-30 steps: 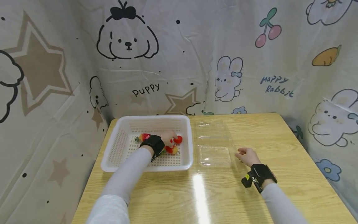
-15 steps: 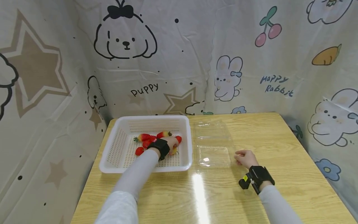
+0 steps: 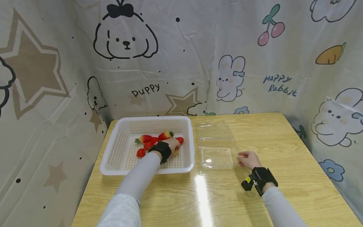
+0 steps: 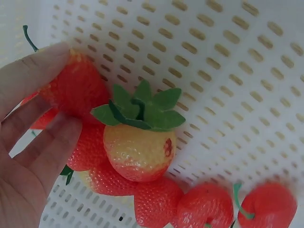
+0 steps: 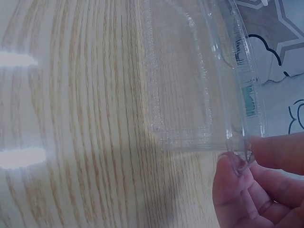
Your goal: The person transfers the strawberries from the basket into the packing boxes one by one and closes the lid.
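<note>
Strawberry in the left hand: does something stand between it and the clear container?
Yes: the white basket, whose side wall rises between the strawberry in the left hand and the clear container. Nothing visible blocks the way above it.

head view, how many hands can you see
2. The left hand is in the white basket, gripping a red fruit; the right hand pinches a corner of the clear container. Neither is fully hidden.

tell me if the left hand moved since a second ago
Yes: judged against the white basket in the head view, the left hand has shifted slightly nearer and rightward.
</note>
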Motion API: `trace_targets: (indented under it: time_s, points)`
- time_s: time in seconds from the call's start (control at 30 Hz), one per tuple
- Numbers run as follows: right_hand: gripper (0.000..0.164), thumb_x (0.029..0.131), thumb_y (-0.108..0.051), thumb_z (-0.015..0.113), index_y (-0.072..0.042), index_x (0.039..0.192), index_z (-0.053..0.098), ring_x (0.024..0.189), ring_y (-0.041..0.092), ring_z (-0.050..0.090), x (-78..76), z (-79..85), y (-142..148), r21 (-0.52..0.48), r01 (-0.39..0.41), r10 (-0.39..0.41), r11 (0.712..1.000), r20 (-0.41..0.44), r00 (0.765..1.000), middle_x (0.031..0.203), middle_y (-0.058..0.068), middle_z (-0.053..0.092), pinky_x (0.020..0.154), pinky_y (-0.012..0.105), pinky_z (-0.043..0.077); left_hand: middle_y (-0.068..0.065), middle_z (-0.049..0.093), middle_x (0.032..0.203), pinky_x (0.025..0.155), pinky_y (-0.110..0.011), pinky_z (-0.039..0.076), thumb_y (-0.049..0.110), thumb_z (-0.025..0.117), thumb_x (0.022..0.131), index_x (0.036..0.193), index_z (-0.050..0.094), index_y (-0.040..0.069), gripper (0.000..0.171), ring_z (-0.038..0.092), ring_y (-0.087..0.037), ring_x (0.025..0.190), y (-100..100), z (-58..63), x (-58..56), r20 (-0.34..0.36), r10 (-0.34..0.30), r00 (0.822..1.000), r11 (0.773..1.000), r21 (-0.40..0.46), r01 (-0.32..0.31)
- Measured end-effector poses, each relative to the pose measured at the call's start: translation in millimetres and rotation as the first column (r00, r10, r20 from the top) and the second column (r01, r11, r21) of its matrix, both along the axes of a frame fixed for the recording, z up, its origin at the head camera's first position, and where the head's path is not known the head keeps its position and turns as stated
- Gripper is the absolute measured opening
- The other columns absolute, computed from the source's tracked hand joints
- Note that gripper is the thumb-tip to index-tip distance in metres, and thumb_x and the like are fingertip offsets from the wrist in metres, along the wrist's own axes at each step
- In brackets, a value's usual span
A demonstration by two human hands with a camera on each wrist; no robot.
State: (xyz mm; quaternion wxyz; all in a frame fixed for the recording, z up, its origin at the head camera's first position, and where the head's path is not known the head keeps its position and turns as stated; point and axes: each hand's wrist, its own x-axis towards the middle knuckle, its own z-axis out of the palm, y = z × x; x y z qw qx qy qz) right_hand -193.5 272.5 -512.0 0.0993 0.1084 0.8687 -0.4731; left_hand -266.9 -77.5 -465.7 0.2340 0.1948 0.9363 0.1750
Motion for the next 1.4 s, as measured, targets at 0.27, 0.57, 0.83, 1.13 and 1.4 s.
trace_targets:
  time_s: [0.27, 0.57, 0.83, 1.13, 1.4]
  points:
    - [0.033, 0.088, -0.004, 0.055, 0.016, 0.113, 0.053, 0.060, 0.013, 0.059, -0.6, -2.9, 0.1, -0.027, 0.019, -0.018, 0.999, 0.012, 1.000, 0.075, 0.012, 0.061, 0.062, 0.031, 0.052, -0.008, 0.060, 0.093, 0.076, -0.032, 0.045, -0.001, 0.075, 0.066, 0.097, 0.067, 0.004, 0.032, 0.050, -0.023, 0.084, -8.7, -29.7, -42.6, -0.043, -0.198, 0.979, 0.980, 0.025, 0.199]
    - [0.032, 0.087, -0.003, 0.055, 0.016, 0.112, 0.053, 0.060, 0.013, 0.060, -3.8, -2.8, 2.3, -0.034, 0.028, -0.027, 0.999, 0.013, 1.000, 0.073, 0.009, 0.061, 0.061, 0.031, 0.052, 0.001, 0.059, 0.090, 0.072, -0.024, 0.042, 0.019, 0.078, 0.067, 0.097, 0.064, 0.012, 0.034, 0.050, -0.015, 0.081, -11.7, -74.4, -122.0, -0.322, -0.272, 0.907, 0.877, 0.304, 0.371]
    - [0.031, 0.087, -0.002, 0.055, 0.016, 0.111, 0.053, 0.060, 0.013, 0.059, -2.3, -2.2, 1.4, -0.043, 0.029, -0.028, 0.999, 0.021, 0.999, 0.071, 0.008, 0.061, 0.063, 0.033, 0.053, -0.015, 0.060, 0.101, 0.080, -0.027, 0.042, 0.002, 0.070, 0.073, 0.105, 0.061, -0.005, 0.034, 0.051, -0.024, 0.088, 48.5, 55.5, -40.2, -0.408, -0.341, 0.847, 0.875, 0.192, 0.444]
    - [0.030, 0.087, -0.002, 0.055, 0.017, 0.111, 0.053, 0.060, 0.012, 0.059, -1.1, 0.4, 0.3, -0.039, 0.032, -0.032, 0.999, 0.013, 0.999, 0.070, 0.008, 0.060, 0.062, 0.031, 0.053, -0.010, 0.061, 0.104, 0.081, -0.025, 0.042, 0.005, 0.069, 0.075, 0.106, 0.063, 0.001, 0.032, 0.053, -0.019, 0.091, 106.6, 47.4, -21.1, -0.409, -0.401, 0.820, 0.874, 0.098, 0.476]
    - [0.030, 0.087, -0.003, 0.055, 0.016, 0.110, 0.054, 0.061, 0.012, 0.060, -1.1, -1.6, 0.8, -0.038, 0.041, -0.040, 0.998, 0.022, 0.999, 0.072, 0.009, 0.059, 0.063, 0.032, 0.053, -0.005, 0.059, 0.092, 0.069, -0.019, 0.038, 0.006, 0.070, 0.075, 0.099, 0.064, 0.003, 0.024, 0.048, -0.013, 0.081, 142.1, 24.1, -2.5, -0.355, -0.388, 0.850, 0.901, 0.046, 0.431]
